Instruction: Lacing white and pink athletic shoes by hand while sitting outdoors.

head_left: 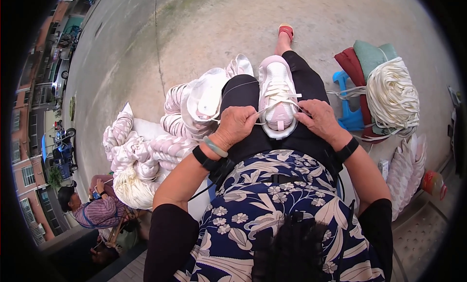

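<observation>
A white and pink shoe upper (276, 78) rests on my lap between my thighs, its toe pointing away from me. A cream shoelace (278, 98) runs through its eyelets in crossing rows. My left hand (237, 125) is closed at the left of the tongue, thumb and fingers pinching one stretch of the lace. On the other side, my right hand (318, 119) pinches the lace near the upper's right edge. The lace stretches across the tongue between both hands. Parts of the lace inside my fingers are hidden.
Stacked pink and white uppers (176, 104) and a cream lace bundle (134, 188) lie at my left. A blue stool (351, 114) with another lace bundle (393, 92) and folded cloths stands right, near more uppers (407, 172) and a jar (434, 184). Another person (99, 209) sits lower left.
</observation>
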A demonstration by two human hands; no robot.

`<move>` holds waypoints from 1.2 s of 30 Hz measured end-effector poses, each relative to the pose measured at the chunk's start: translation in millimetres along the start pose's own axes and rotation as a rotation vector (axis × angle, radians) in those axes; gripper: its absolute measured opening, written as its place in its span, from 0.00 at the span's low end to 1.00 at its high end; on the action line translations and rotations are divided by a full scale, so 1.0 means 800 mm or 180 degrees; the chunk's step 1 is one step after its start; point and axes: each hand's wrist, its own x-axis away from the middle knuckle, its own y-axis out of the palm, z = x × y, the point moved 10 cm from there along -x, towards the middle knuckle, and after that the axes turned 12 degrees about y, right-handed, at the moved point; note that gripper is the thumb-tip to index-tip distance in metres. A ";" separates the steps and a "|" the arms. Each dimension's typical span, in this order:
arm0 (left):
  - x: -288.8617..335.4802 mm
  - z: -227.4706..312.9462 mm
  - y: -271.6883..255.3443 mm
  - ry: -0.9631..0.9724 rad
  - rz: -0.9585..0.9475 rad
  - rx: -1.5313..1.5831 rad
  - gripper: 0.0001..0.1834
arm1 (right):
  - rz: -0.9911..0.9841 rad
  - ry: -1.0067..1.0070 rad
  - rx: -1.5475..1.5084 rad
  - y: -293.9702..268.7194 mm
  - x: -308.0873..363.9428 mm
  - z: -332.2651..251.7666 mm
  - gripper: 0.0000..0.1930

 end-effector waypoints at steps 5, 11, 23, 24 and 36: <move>0.002 -0.003 0.001 -0.0079 -0.0012 0.0042 0.08 | -0.0327 0.0285 -0.0162 0.012 -0.007 0.009 0.14; -0.004 0.002 0.001 -0.0007 0.0076 0.0020 0.10 | -0.0329 0.0405 -0.0171 0.014 -0.008 0.015 0.16; -0.001 0.004 0.005 0.0092 0.0052 -0.0123 0.11 | -0.0423 0.0621 -0.0173 0.020 -0.009 0.024 0.19; -0.001 0.004 0.006 0.0111 0.0049 -0.0141 0.12 | -0.0446 0.0655 -0.0184 0.021 -0.009 0.025 0.19; 0.009 0.013 -0.001 0.0398 -0.0116 -0.0571 0.09 | -0.0452 0.0787 -0.0306 0.026 -0.010 0.036 0.21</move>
